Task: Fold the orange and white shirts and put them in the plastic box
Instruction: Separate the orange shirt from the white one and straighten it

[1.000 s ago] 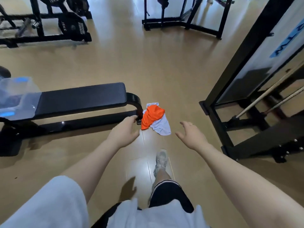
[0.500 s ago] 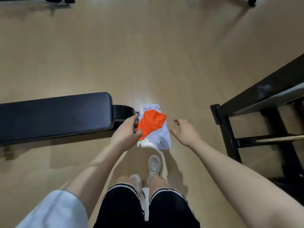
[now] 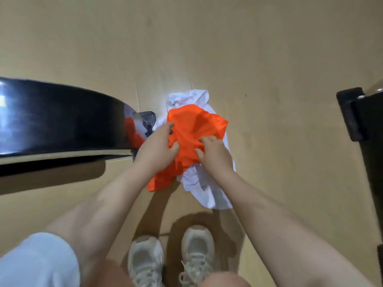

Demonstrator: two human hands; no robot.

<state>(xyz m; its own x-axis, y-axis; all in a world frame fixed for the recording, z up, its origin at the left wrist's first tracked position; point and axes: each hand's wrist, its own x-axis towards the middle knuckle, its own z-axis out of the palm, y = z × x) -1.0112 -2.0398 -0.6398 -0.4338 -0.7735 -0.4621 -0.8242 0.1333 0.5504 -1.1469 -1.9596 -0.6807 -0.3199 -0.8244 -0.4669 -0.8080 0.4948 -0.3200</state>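
The orange shirt is lying crumpled over the white shirt on the floor beside the black bench. I am gripping the orange fabric with both my left hand and right hand, fingers curled.

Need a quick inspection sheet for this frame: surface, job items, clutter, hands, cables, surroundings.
Surface: tan wooden floor, glossy.
Job's things: orange shirt crumpled on top of white shirt, both on the floor; plastic box not in view.
Clutter: nothing seen.
Grippers: left hand and right hand both grip the orange shirt.
Cables: nothing seen.
Surroundings: black bench to the left of the shirts, black frame at the right edge, person's shoes below.
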